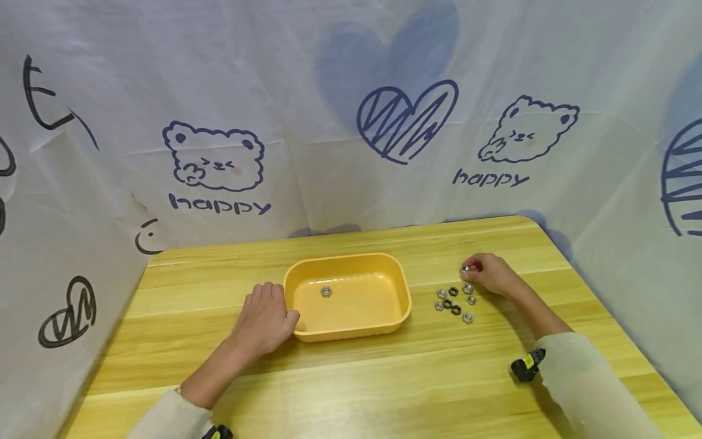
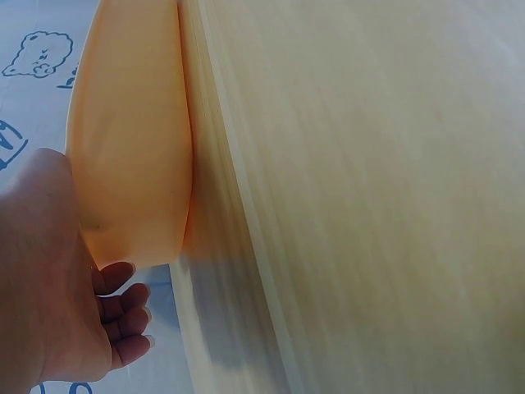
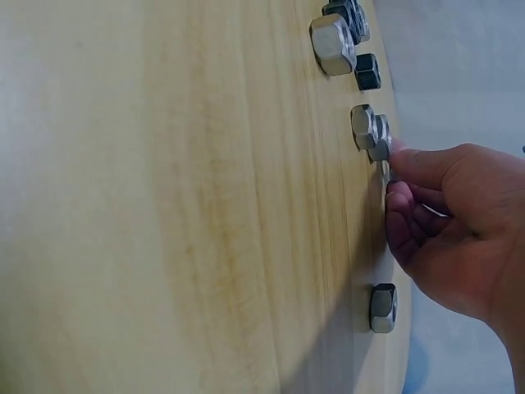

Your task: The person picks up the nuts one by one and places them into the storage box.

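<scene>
My left hand (image 1: 265,320) grips the left end of a yellow plastic tray (image 1: 351,335), thumb by its front corner and the other fingers along the outside. The left wrist view shows the curled fingertips (image 2: 134,313) at the tray's end wall (image 2: 135,139). One silver hex nut (image 1: 326,292) lies inside, left of centre. To the right, my right hand (image 1: 490,273) pinches a silver hex nut (image 1: 465,269) between thumb and fingertips, at the far side of a loose group of nuts. In the right wrist view the fingers of this hand (image 3: 463,222) mostly hide the pinched nut.
Several silver and black nuts, among them a black nut (image 1: 456,310) and a silver nut (image 1: 467,317), lie right of the tray on the wooden table (image 1: 351,390). A printed white cloth (image 1: 307,152) hangs behind the table and along both sides.
</scene>
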`<state>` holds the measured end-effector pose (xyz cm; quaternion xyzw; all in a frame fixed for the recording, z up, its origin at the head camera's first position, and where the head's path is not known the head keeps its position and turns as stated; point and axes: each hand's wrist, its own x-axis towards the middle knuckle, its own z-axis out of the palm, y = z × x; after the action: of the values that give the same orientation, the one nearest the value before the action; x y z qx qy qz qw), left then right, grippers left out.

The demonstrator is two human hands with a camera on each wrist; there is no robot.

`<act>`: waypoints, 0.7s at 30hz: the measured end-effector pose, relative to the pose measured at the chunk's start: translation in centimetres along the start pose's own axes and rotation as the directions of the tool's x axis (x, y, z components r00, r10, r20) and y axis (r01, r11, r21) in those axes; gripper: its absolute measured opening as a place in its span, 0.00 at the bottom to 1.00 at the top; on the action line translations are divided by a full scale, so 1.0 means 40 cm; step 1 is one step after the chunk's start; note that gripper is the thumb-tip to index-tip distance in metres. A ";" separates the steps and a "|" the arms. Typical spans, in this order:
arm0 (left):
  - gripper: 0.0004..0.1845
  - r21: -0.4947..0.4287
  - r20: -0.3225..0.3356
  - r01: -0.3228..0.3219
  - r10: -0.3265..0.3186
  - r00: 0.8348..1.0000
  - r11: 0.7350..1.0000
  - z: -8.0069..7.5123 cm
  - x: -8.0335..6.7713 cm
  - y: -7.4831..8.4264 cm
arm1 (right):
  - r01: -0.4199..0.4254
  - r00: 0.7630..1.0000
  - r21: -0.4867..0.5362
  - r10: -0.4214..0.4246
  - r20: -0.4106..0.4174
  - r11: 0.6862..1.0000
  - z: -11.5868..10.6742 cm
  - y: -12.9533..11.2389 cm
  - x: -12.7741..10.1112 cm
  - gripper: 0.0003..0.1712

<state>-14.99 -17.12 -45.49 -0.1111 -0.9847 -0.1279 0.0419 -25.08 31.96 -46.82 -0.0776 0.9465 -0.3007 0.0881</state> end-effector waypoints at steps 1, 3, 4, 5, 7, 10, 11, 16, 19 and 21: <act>0.11 0.000 0.001 0.001 -0.001 1.000 1.000 -0.001 0.000 0.000 | 0.002 1.000 -0.002 -0.002 -0.005 1.000 0.000 -0.001 0.000 0.19; 0.11 0.000 0.004 0.004 -0.004 1.000 1.000 0.000 -0.001 0.000 | 0.007 1.000 -0.008 -0.007 -0.011 1.000 0.001 -0.003 -0.003 0.19; 0.11 -0.001 0.007 0.006 -0.006 1.000 1.000 0.000 -0.001 0.001 | 0.010 1.000 -0.013 -0.011 -0.015 1.000 0.001 -0.004 -0.004 0.19; 0.11 -0.003 0.009 0.007 -0.007 1.000 1.000 0.001 -0.001 0.001 | 0.012 1.000 -0.016 -0.012 -0.019 1.000 0.001 -0.005 -0.005 0.20; 0.11 -0.006 0.010 0.009 -0.009 1.000 1.000 0.002 -0.002 0.001 | 0.017 0.999 -0.023 -0.018 -0.030 1.000 0.002 -0.007 -0.007 0.20; 0.11 -0.008 0.004 0.005 -0.005 1.000 1.000 0.003 -0.002 0.002 | 0.025 0.999 -0.021 -0.026 -0.046 0.999 0.003 -0.011 -0.008 0.19; 0.11 -0.007 0.002 0.005 -0.005 1.000 1.000 0.002 -0.002 0.002 | 0.028 0.998 -0.019 -0.029 -0.051 0.999 0.003 -0.012 -0.008 0.19; 0.11 -0.007 -0.002 0.000 0.000 1.000 1.000 0.002 -0.002 0.001 | 0.032 0.997 -0.018 -0.033 -0.071 0.999 0.007 -0.009 -0.004 0.19; 0.11 -0.003 -0.003 -0.002 0.002 1.000 1.000 0.002 -0.001 0.000 | 0.037 0.996 -0.021 -0.039 -0.084 0.999 0.011 -0.006 0.001 0.18; 0.11 0.000 -0.006 -0.005 0.005 1.000 1.000 0.002 -0.001 -0.001 | 0.046 0.995 -0.025 -0.048 -0.092 0.999 0.013 -0.007 0.003 0.18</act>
<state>-14.97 -17.12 -45.58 -0.1132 -0.9843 -0.1279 0.0453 -25.06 31.43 -47.10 -0.0870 0.9508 -0.2952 0.0362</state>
